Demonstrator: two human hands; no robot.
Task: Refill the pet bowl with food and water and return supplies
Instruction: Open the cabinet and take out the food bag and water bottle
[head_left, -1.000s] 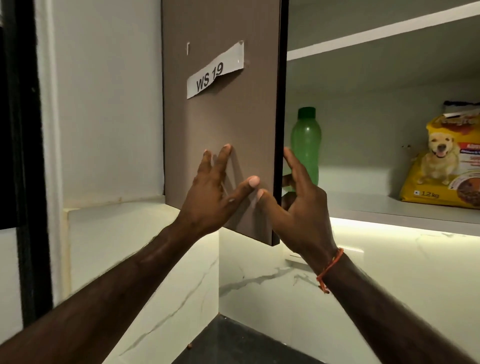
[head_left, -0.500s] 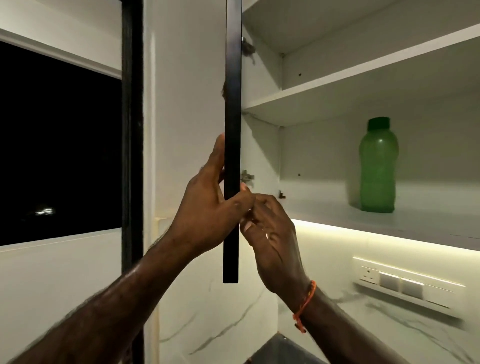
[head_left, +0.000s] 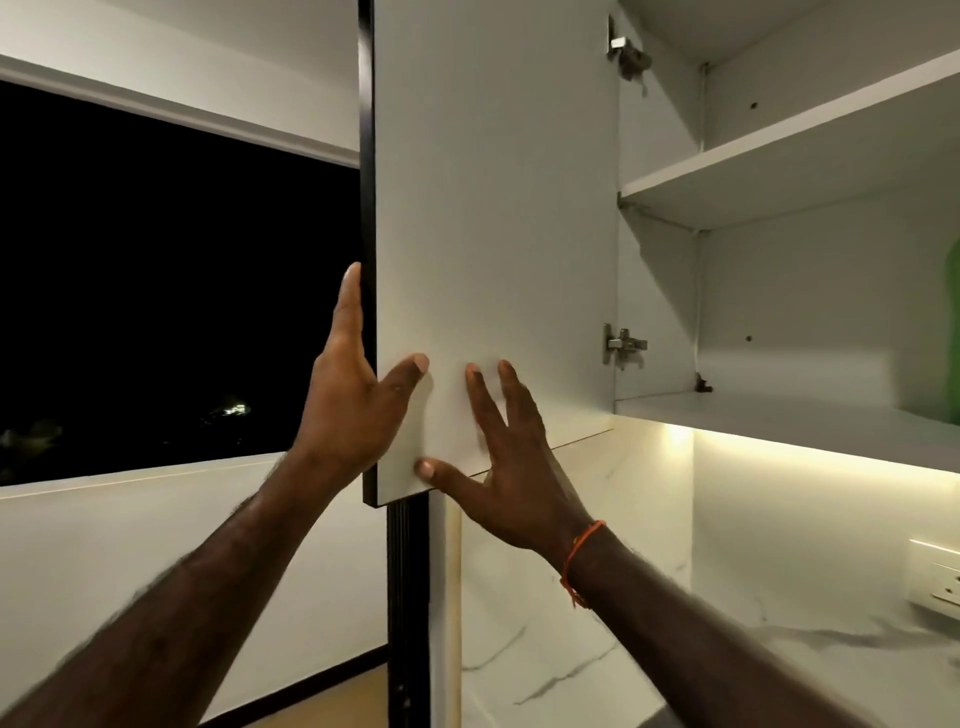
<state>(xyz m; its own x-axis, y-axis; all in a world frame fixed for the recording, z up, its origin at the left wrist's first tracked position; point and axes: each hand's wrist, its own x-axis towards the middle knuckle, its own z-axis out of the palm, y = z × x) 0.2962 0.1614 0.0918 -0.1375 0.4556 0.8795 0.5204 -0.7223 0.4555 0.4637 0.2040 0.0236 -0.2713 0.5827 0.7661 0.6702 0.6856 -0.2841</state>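
The wall cabinet's door (head_left: 493, 208) stands swung wide, its white inner face toward me. My left hand (head_left: 353, 405) clasps the door's dark outer edge low down, thumb on the white face and fingers behind. My right hand (head_left: 509, 467) lies flat on the inner face near the bottom corner, fingers spread, holding nothing. Only a sliver of the green water bottle (head_left: 949, 312) shows on the lower shelf (head_left: 779, 421) at the far right edge. The pet food bag and the bowl are out of view.
An upper shelf (head_left: 779, 156) shows nothing on it. A lit strip glows under the cabinet above the marble wall (head_left: 779, 519). A wall socket (head_left: 935, 582) sits at the right. A dark window (head_left: 156, 286) fills the left.
The door has swung further open, from edge-on to showing its white inner face. My right hand went from the door's edge to flat on that face. The view turned left.
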